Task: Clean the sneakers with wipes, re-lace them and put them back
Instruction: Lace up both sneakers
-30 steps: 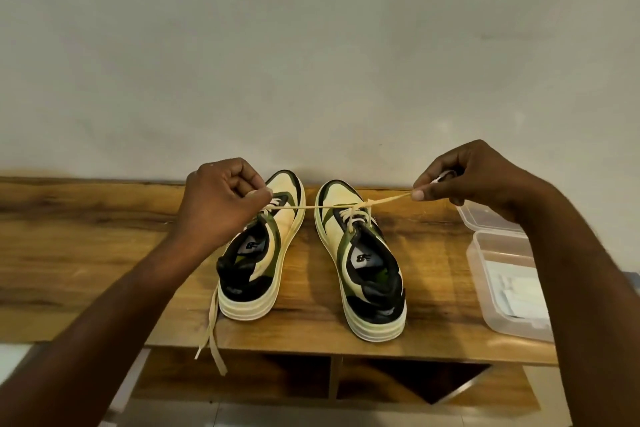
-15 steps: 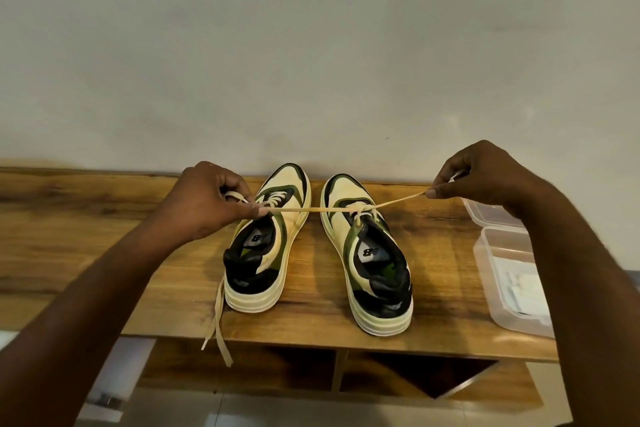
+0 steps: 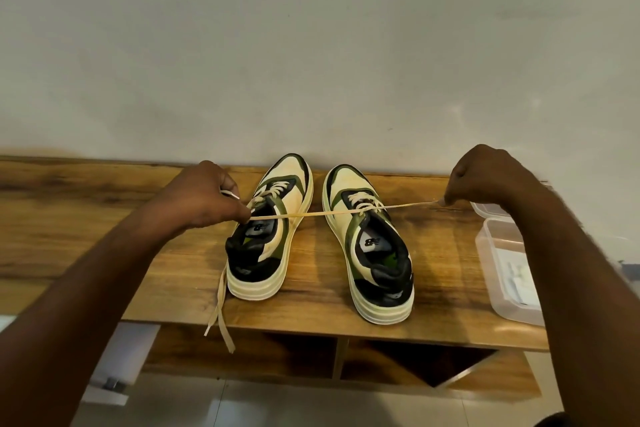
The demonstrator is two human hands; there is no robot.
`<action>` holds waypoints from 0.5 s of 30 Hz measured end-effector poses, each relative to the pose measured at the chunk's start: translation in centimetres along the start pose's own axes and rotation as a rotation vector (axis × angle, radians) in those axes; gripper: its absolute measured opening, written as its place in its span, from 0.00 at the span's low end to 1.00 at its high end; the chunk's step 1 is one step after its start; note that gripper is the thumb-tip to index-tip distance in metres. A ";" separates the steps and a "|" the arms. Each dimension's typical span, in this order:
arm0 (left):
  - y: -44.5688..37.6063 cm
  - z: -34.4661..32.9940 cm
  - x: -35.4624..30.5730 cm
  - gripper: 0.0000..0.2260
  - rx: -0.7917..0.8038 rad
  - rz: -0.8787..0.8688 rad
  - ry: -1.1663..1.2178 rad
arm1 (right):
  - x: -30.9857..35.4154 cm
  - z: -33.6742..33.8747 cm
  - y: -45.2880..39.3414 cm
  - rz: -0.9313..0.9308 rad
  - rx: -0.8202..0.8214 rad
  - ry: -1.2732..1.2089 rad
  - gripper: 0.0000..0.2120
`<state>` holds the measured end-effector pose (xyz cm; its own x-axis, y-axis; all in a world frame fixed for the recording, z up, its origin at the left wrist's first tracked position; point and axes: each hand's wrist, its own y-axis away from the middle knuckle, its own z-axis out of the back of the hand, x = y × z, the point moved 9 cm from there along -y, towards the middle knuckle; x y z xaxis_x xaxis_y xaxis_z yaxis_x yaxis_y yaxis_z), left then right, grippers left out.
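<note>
Your clear tub at the right edge holds white wipes.
Your left hand and right hand each pinch the right sneaker's cream lace, stretched taut across the left sneaker.

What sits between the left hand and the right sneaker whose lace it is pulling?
The left sneaker does: the taut lace runs from the left hand across its opening to the right sneaker. The right hand has a clear line to its end.
</note>
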<state>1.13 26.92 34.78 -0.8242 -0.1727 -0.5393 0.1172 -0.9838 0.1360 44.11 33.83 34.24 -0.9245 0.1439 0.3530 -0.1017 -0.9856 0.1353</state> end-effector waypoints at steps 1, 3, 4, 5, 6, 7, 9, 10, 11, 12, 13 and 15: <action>-0.1 0.0 0.1 0.09 -0.011 0.011 -0.020 | -0.2 -0.1 -0.1 -0.020 0.001 0.020 0.11; -0.2 0.0 0.3 0.10 -0.029 0.036 -0.049 | -0.2 -0.4 -0.3 -0.040 0.015 0.054 0.11; -0.3 0.0 0.5 0.10 -0.036 0.046 -0.056 | -0.2 -0.5 -0.3 -0.047 0.022 0.069 0.12; -0.4 0.0 0.6 0.10 -0.042 0.052 -0.061 | -0.3 -0.6 -0.3 -0.054 0.022 0.083 0.12; -0.5 -0.1 0.7 0.10 -0.044 0.054 -0.069 | -0.3 -0.6 -0.3 -0.056 0.020 0.093 0.12; -0.6 -0.3 0.7 0.10 -0.046 0.052 -0.083 | -0.2 -0.6 -0.3 -0.056 0.018 0.099 0.12; -0.5 -0.6 0.4 0.10 -0.055 0.032 -0.123 | 0.0 -0.8 -0.3 -0.046 0.011 0.117 0.12; -0.4 -0.7 0.2 0.10 -0.063 0.019 -0.145 | 0.2 -1.0 -0.3 -0.034 0.015 0.132 0.12; -0.3 -0.8 -0.1 0.10 -0.073 0.003 -0.167 | 0.3 -1.2 -0.3 -0.017 0.020 0.147 0.13; -0.2 -0.8 -0.4 0.10 -0.079 -0.013 -0.185 | 0.5 -1.3 -0.4 -0.001 0.025 0.162 0.12; -0.1 -0.8 -0.6 0.10 -0.079 -0.026 -0.199 | 0.7 -1.4 -0.3 0.013 0.033 0.170 0.12; 0.1 -0.9 -1.2 0.10 -0.057 -0.038 -0.230 | 1.0 -1.5 -0.4 0.044 0.050 0.171 0.10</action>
<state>2.62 26.93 34.67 -0.9325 -0.1264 -0.3383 0.1095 -0.9916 0.0687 42.66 34.26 33.14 -0.9771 0.0791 0.1973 -0.0451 -0.9842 0.1709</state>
